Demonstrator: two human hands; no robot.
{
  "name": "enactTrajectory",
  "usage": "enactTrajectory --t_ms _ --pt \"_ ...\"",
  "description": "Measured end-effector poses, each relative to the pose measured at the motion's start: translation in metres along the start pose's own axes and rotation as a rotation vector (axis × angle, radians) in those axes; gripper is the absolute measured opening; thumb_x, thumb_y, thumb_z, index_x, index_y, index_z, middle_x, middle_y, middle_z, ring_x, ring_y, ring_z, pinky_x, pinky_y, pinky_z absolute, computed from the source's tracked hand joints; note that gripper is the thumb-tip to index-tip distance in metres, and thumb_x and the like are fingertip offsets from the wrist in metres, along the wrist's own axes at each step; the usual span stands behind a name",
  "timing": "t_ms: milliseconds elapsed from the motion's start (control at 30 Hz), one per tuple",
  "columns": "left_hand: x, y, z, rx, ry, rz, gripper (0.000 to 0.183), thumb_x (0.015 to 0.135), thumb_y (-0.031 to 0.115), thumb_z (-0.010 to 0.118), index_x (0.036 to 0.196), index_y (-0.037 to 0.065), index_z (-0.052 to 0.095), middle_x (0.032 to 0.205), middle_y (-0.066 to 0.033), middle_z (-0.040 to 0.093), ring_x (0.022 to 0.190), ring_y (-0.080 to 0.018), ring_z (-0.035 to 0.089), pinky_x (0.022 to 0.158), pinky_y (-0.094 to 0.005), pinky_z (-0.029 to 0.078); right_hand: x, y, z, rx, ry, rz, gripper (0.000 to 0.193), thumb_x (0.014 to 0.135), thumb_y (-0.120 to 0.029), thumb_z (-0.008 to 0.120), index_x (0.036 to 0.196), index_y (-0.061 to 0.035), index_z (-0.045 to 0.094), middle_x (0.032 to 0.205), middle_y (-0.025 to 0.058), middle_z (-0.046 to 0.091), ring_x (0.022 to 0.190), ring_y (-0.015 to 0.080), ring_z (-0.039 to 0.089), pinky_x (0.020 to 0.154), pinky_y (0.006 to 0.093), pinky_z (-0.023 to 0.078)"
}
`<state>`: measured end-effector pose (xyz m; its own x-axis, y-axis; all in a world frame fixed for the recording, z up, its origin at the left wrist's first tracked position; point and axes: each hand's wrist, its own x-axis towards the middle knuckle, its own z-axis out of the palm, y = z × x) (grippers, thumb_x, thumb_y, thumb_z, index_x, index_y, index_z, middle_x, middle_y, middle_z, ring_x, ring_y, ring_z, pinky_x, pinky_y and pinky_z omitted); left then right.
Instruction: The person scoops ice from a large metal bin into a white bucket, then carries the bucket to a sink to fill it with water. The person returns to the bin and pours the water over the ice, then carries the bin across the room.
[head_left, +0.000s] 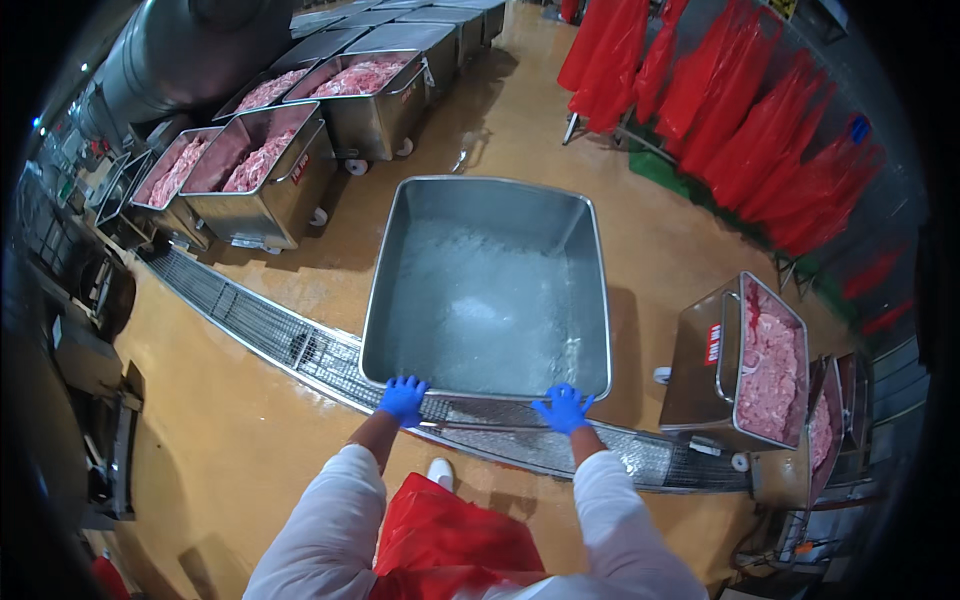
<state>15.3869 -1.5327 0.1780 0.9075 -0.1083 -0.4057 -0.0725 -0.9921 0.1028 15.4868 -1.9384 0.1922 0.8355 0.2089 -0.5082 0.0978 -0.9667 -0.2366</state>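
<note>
A large square steel tub point(592, 300) stands before me, its inside grey and wet-looking; whether water lies on its bottom I cannot tell. My left hand point(404, 400), in a blue glove, is pressed against the near rim toward its left corner, fingers spread. Toward the right corner, my right hand point(565, 408), gloved in blue too, lies on the same rim with fingers apart and thumb out. Just below both hands runs a thin metal bar point(480, 427) along the tub's near side. White sleeves cover my forearms, and a red apron point(450, 530) hangs in front of me.
A metal floor grate point(250, 315) curves beneath the tub's near side. Wheeled steel tubs of pink meat point(285, 200) stand at the far left, and another meat tub point(690, 350) is at the right. Red aprons point(700, 110) hang on a rack at the far right.
</note>
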Motion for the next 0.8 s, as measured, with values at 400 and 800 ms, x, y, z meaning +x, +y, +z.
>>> enactTrajectory --t_ms 400,800 --pt "0.239 -0.086 -0.131 -0.072 -0.115 0.084 0.063 0.082 0.036 0.081 0.134 0.011 0.055 0.131 -0.0173 0.059 0.125 -0.0387 0.057 0.103 -0.0539 0.049 0.232 -0.025 -0.125 -0.040 0.112 -0.065 0.064 0.095 -0.067 0.058 0.137 -0.0182 0.056 0.155 0.0143 0.036 0.147 0.0421 0.029 0.116 0.0806 0.003" --pt "0.463 -0.179 -0.201 -0.260 -0.175 0.227 0.047 0.082 0.039 0.074 0.116 0.008 0.069 0.112 -0.0196 0.071 0.106 -0.0430 0.067 0.094 -0.0520 0.056 0.418 -0.059 -0.237 -0.048 0.098 -0.105 0.064 0.091 -0.065 0.066 0.134 -0.0178 0.059 0.152 0.0146 0.041 0.146 0.0396 0.032 0.114 0.0806 0.006"
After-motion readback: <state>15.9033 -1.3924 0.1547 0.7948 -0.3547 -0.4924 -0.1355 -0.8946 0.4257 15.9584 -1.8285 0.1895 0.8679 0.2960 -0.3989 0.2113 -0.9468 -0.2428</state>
